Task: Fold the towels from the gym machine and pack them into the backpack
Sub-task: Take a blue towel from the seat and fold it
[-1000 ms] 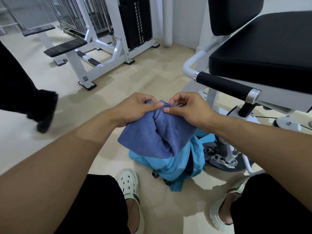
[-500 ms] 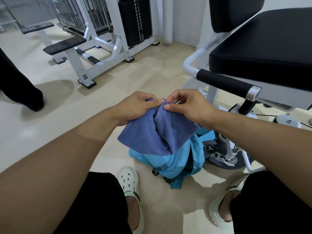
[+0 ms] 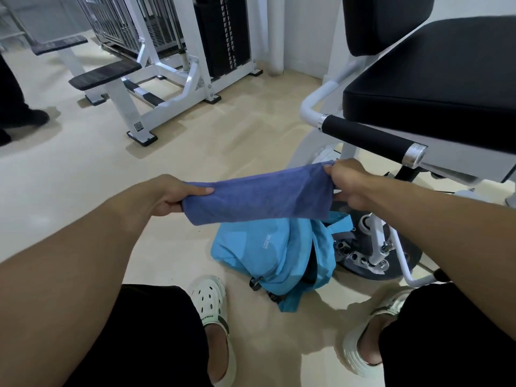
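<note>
Stretching the blue towel flat between both hands looks like the step in hand, and it sits mid-frame, held in the air right above the light blue backpack on the floor. The left hand has its fingers curled round the left end, thumb on top, and the right hand pinches the right end with its fingers closed on the edge, so both have a firm hold and nothing is slack. To do this bit well I'd say keep the pull even so the long edges line up, then bring the two ends together for a clean half fold rather than letting the middle sag onto the bag. The cloth already looks doubled lengthwise, though I can't tell for sure. The backpack's opening faces the right side of the frame and looks partly open, so probably widen it before stuffing the towel in. The padded black seat of the gym machine at upper right could work as a surface if folding in the air gets messy. Writing: small pale print on the backpack, too tiny to read; lettering on the white clog at bottom centre, also unreadable; and a QR-style sticker on the white frame at upper left.
</note>
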A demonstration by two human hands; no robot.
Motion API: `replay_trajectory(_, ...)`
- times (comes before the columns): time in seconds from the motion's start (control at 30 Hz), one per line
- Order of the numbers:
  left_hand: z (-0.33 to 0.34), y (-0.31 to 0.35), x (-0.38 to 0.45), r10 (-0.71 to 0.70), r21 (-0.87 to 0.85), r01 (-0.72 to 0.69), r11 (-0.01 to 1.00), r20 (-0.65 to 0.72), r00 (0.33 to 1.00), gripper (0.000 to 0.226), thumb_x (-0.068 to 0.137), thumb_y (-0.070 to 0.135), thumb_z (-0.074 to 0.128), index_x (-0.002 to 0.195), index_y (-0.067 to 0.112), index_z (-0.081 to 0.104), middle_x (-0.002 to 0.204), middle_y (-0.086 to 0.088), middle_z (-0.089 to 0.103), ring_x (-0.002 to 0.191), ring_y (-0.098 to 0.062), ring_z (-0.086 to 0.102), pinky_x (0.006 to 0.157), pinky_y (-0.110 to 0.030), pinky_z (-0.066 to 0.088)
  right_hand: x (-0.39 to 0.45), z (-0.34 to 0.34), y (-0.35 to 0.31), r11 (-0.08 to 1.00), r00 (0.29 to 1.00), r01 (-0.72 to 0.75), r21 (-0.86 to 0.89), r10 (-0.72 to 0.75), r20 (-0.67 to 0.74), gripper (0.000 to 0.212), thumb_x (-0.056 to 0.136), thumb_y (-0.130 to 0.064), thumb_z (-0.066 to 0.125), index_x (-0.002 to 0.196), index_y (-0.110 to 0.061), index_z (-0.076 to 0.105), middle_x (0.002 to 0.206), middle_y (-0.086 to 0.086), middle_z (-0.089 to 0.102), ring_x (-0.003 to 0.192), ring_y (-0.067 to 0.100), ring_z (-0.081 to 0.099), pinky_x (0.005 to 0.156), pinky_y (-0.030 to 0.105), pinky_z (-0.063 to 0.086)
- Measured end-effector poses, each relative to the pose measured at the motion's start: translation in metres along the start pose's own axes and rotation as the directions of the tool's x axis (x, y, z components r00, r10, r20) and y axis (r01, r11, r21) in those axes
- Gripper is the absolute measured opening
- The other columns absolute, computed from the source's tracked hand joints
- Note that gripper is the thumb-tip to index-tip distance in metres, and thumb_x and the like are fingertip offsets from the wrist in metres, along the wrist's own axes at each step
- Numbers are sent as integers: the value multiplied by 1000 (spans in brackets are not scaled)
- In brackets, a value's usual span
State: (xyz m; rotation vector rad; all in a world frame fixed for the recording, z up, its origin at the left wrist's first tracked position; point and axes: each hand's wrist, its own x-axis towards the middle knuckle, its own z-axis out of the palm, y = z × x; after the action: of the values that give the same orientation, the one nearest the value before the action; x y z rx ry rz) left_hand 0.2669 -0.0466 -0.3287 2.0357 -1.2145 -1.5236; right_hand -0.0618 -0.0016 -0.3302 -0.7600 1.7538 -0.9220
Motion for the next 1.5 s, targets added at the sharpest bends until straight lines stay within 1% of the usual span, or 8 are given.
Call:
replay_trajectory(0.37,18,12,-13,47,-121,-45,992,13,999,41,87,23,78,122,7,63,114,-8,73,97,-21,72,75,-37,60,-1,8,0,980,995,-14,-196,-5,-100,28,107,-15,34,109,-10,62,89,8,64,64,17,53,52,26,38)
replay_trajectory(0.57,45,33,-26,241,103,-233,967,-75,968,18,90,10,74,87,10,57,86,-8,66,70,-19,64,54,-29,52,-8,27,2,850,953,223,-478,-292,-75,29,105,-31,37,118,-8,48,104,8,55,91,29,55,77,36,42)
replay_trajectory(0.8,72,44,-44,331,250,-315,915,-23,943,17,89,-1,65,79,8,54,78,-13,59,64,-25,60,54,-31,57,-42,58,-2,835,912,384,-394,-409,22,17,103,-34,39,108,-19,45,94,2,60,92,30,61,84,42,50)
replay_trajectory(1.03,87,45,-51,312,117,-312,943,19,950,17,91,-2,60,82,8,51,73,-16,62,57,-24,66,52,-30,61,-62,75,0,787,853,517,-335,-507,126,21,103,-38,48,111,-19,51,93,0,63,87,22,61,73,36,48)
replay_trajectory(1.1,90,45,-53,312,102,-315,944,41,949,6,92,-2,56,87,2,58,79,-21,66,63,-29,69,59,-35,63,-63,78,0,777,838,543,-320,-529,137,22,102,-39,51,111,-20,53,84,-5,61,81,16,60,62,28,42)
replay_trajectory(1.2,93,47,-58,278,51,-283,958,94,956,26,94,-2,46,109,-12,64,99,-31,71,80,-38,75,72,-46,64,-63,78,1,773,831,553,-310,-538,141,24,101,-41,52,112,-20,54,80,-8,58,78,14,59,60,27,40)
replay_trajectory(1.3,92,49,-66,243,-91,-231,969,165,956,30,99,3,39,108,-5,67,107,-26,72,89,-35,75,81,-50,62,-63,75,-2,780,835,550,-299,-529,153,26,99,-44,55,113,-22,56,79,-12,58,78,11,59,62,28,41)
replay_trajectory(1.5,83,55,-76,145,-358,-17,933,334,931,32,109,30,36,99,5,54,86,-12,71,79,-25,70,84,-43,58,-67,66,-5,734,810,571,-368,-432,395,57,75,-45,83,121,-27,55,87,-16,59,77,4,60,63,21,40)
